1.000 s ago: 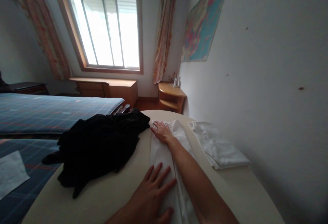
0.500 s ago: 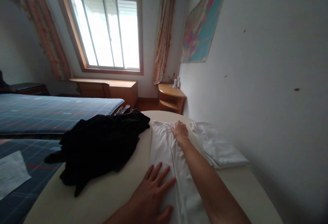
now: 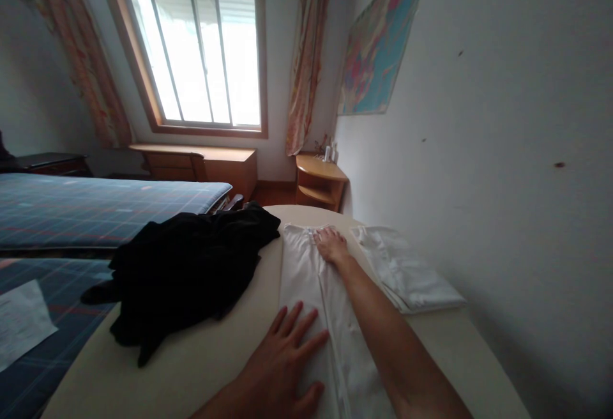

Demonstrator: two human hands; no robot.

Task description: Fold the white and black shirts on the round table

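Observation:
A pair of white trousers (image 3: pixel 301 269) lies lengthwise on the round cream table (image 3: pixel 225 355), its waistband toward the far edge. Palm down, my left hand (image 3: pixel 290 358) rests on the near part of the cloth with its fingers spread. My right hand (image 3: pixel 331 245) lies on the waistband end, fingers stretched out over the fabric. To the right of the trousers is a folded white garment (image 3: pixel 412 275). A crumpled black garment (image 3: pixel 186 272) sits on the table's left side.
Two beds with blue plaid mattresses (image 3: pixel 110 208) stand at the left, with a sheet of paper (image 3: pixel 23 323) on the nearer one. A white wall (image 3: pixel 502 214) runs along the right. Beyond the table are a corner shelf (image 3: pixel 320 168) and a wooden desk (image 3: pixel 230 158).
My right hand has shifted slightly left at the waistband, and its bent fingers have flattened out onto the cloth. My left hand stays in place.

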